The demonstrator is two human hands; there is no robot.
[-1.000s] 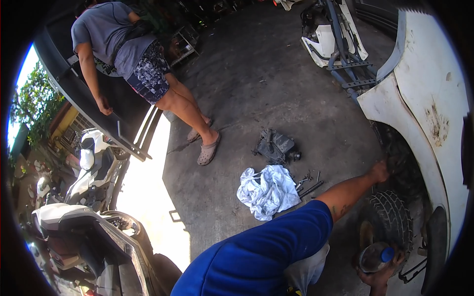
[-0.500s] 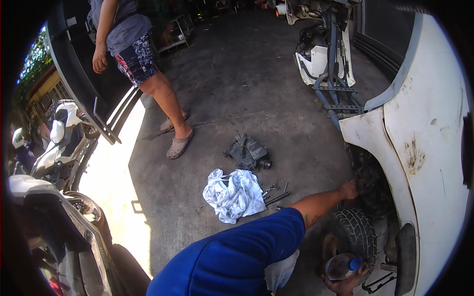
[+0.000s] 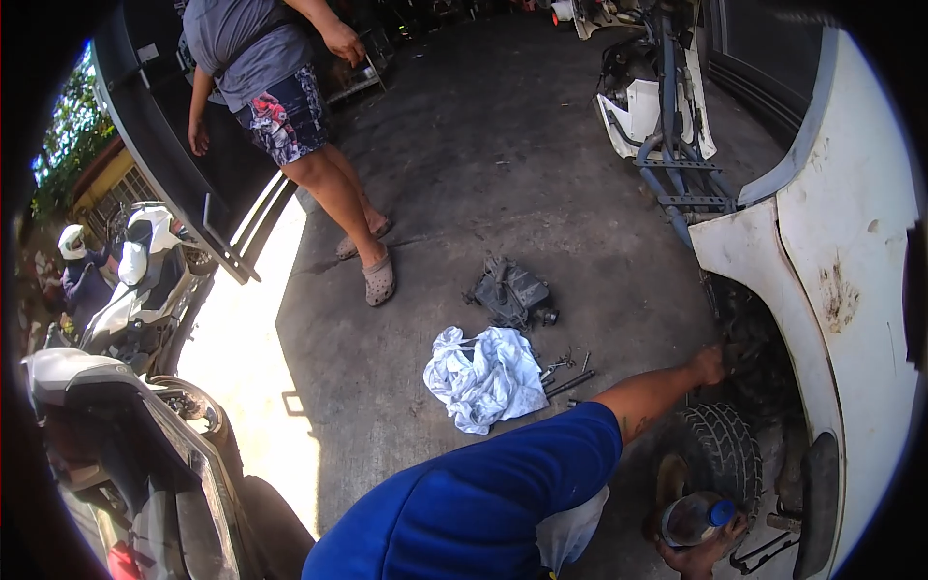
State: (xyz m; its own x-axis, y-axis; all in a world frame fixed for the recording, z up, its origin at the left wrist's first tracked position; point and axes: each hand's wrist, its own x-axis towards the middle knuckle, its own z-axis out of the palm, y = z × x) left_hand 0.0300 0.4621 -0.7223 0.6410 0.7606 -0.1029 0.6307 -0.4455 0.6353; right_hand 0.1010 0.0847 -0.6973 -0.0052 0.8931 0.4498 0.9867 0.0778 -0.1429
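Observation:
My left arm, in a blue sleeve, stretches across to the open wheel well of a white vehicle (image 3: 841,242). There my left hand (image 3: 710,365) reaches among dark parts (image 3: 749,338), and its fingers are lost in shadow. Low on the right, my right hand (image 3: 704,557) is wrapped round a clear plastic bottle (image 3: 684,520) with a blue cap and some dark contents. The bottle is tilted beside a treaded tyre (image 3: 727,447), which lies below my left hand.
A crumpled white cloth (image 3: 483,377) lies on the concrete beside several metal tools (image 3: 570,384) and a black housing (image 3: 512,293). Another person (image 3: 300,126) stands at the far left. Motorcycles (image 3: 126,464) line the left side. A bare frame (image 3: 677,164) stands behind the wheel well.
The whole view has shifted, so things sit farther right. The standing person has turned and one forearm now reaches forward. Both my hands keep their places at the vehicle.

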